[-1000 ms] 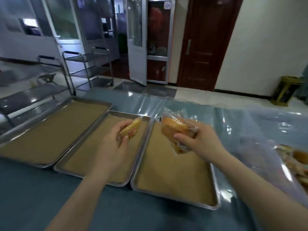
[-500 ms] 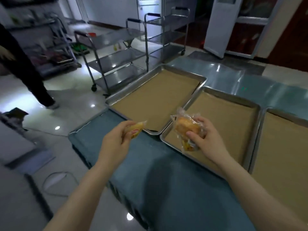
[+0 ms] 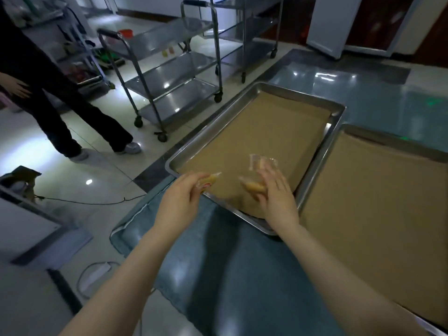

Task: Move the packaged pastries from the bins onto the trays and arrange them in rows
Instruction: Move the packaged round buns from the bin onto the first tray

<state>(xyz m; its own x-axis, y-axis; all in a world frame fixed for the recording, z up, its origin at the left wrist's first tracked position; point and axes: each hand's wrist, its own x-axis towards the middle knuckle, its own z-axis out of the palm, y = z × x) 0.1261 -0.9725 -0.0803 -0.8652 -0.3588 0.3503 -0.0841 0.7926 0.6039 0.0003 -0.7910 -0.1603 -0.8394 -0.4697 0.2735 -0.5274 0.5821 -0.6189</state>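
- While both hands hang at a tray's near end, the teal, cloth-covered table carries two shallow pans side by side.
- The rectangular steel tray lined with matte brown paper lies at 12 o'clock from the hands, and a second paper-lined steel tray lies at 3 o'clock.
- The right hand is over the first tray's 6 o'clock end, fingers extended and slightly spread. Blur hides whether the thumb pinches.
- The left hand pinches its packet between thumb and fingertips at the 7 o'clock corner.
- The round golden bun in crinkly clear film, at the right fingertips, is best laid flat and square to the rim to start a row.
- The small yellow packet looks soft, so it is best set gently just beside the bun.
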